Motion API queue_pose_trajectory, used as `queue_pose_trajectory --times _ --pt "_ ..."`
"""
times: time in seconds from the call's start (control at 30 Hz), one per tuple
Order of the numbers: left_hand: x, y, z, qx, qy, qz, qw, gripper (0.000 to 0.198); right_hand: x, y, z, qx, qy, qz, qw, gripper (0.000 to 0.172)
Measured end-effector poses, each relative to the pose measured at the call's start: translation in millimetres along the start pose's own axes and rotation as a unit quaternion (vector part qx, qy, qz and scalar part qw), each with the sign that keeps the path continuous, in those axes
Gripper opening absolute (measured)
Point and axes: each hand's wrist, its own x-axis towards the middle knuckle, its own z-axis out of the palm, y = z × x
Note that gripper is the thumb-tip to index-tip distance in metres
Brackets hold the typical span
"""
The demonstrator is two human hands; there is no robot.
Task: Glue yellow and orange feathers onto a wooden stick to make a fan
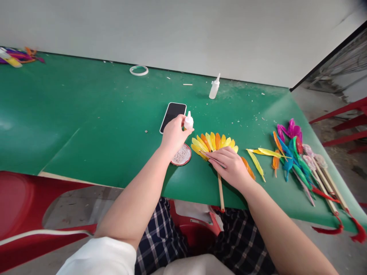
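My left hand (175, 131) is wrapped round a small glue bottle (188, 121), its white nozzle pointing up, between the phone and a shallow red-rimmed dish (186, 159) of small pale beads. Tweezers (213, 158) are in my right hand (231, 164), their tips over the left side of a fan (212, 140) of yellow and orange feathers. The fan lies flat, its wooden handle (220, 193) reaching toward the table's front edge. My right hand hides the fan's lower middle.
Loose yellow feathers (258, 165) lie right of the fan. Further right are coloured feathers (294, 152) and several finished-looking sticks with red tassels (358, 229). Behind my left hand rests a phone (172, 112). A second squeeze bottle (214, 88) and a tape roll (139, 70) are near the wall.
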Motion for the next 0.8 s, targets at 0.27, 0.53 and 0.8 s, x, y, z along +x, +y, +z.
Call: queue_pose_trajectory --times 0.27,0.53,0.8 --pt "1 0 -2.4 0.056 0.033 -0.005 0.998 0.03 -2 1 1 -0.006 0.001 -0.004 1.0 0.026" --pt "0 -1 -1.4 0.089 0.022 0.003 0.996 0.033 -1 2 0 -0.002 -0.004 0.003 1.0 0.026" --pt "-14 8 -21.9 0.085 0.08 0.004 0.993 0.053 0 2 0 0.004 -0.005 0.003 1.0 0.025"
